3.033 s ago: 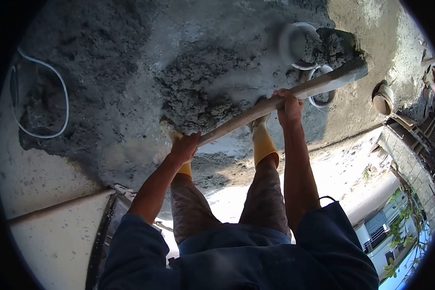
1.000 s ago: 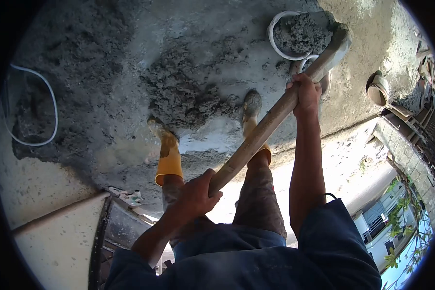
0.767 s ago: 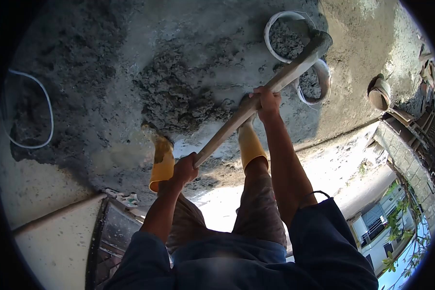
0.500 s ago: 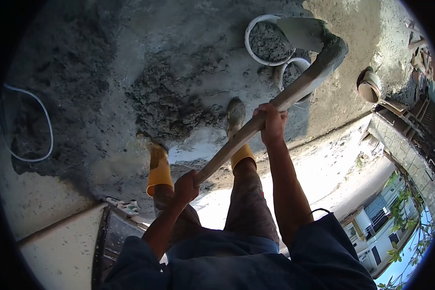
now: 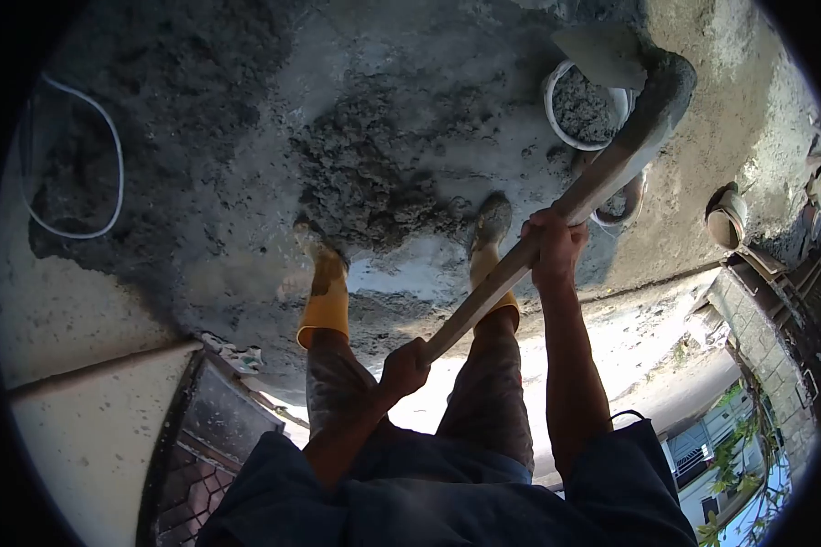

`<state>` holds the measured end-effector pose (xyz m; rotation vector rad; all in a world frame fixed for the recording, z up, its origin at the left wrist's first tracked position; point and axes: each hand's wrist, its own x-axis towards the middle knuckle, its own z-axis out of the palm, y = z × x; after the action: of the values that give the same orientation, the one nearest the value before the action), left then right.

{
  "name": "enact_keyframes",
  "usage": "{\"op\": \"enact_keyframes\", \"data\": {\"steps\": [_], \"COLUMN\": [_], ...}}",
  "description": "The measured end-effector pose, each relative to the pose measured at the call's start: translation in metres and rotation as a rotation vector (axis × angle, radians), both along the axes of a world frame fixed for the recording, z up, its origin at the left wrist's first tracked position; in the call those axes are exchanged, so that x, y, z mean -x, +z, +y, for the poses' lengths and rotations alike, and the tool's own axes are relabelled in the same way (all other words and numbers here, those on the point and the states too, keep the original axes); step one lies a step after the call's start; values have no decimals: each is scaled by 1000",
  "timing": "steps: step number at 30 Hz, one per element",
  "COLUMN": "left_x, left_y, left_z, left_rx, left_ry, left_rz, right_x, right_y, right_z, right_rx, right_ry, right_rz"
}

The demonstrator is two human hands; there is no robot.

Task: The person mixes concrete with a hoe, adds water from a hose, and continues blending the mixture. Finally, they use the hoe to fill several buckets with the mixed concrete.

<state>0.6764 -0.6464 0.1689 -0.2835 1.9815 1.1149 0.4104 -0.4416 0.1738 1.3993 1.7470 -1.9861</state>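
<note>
My left hand is closed round the lower end of a hoe's wooden handle. Further up, my right hand wraps the same handle, which slants away to the upper right. The hoe's wide metal blade is raised and overlaps the far rim of a white bucket filled with wet grey mortar. Partly hidden behind the handle stands a second bucket, also with mortar in it. A rough heap of mortar lies in front of my yellow boots.
A loop of pale hose or cable lies at the left. On the right a tipped container sits near scrap boards. A low wall and a dark-framed panel are at lower left.
The view has shifted, so buckets, boots and heap appear further right. Both hands keep hold of the hoe. Its blade now overlaps the bucket's far rim instead of its right side.
</note>
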Motion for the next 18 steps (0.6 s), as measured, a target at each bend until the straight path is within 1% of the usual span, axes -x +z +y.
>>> {"op": "enact_keyframes", "data": {"steps": [2,3,5,6,7,9,10,11,12,13,14,15,16,17,18], "left_x": [-1,10,36,48,76,110,138,145,147,146,144,139,131,118,108], "left_y": [23,37,61,64,75,82,98,101,105,118,134,148,160,177,193], "left_z": [-5,-10,-20,-25,-34,-48,-60,-71,-82,-95,-108,-119,-126,-130,-132], "left_rx": [-84,-104,-153,-165,-167,-128,-223,-235,-246,-244,-238,-234,-241,-223,-206], "left_ry": [33,42,84,139,150,242,398,441,482,494,578,659,672,664,654], "left_rz": [-95,-96,-131,-127,-223,-169,-308,-283,-257,-265,-324,-380,-378,-481,-574], "right_x": [16,28,63,81,100,136,149,157,163,161,148,132,123,96,62], "right_y": [10,10,-1,-11,-26,-54,-63,-78,-88,-97,-96,-93,-87,-116,-158], "right_z": [-25,-39,-70,-88,-106,-145,-166,-185,-204,-221,-239,-255,-267,-266,-262], "right_rx": [-12,-11,-56,-50,-43,-95,-128,-124,-120,-117,-113,-42,21,0,-23], "right_ry": [175,181,416,474,533,598,624,635,681,728,741,715,690,928,1165], "right_rz": [67,80,59,96,126,21,-46,-56,-123,-189,-196,-278,-356,-289,-208]}}
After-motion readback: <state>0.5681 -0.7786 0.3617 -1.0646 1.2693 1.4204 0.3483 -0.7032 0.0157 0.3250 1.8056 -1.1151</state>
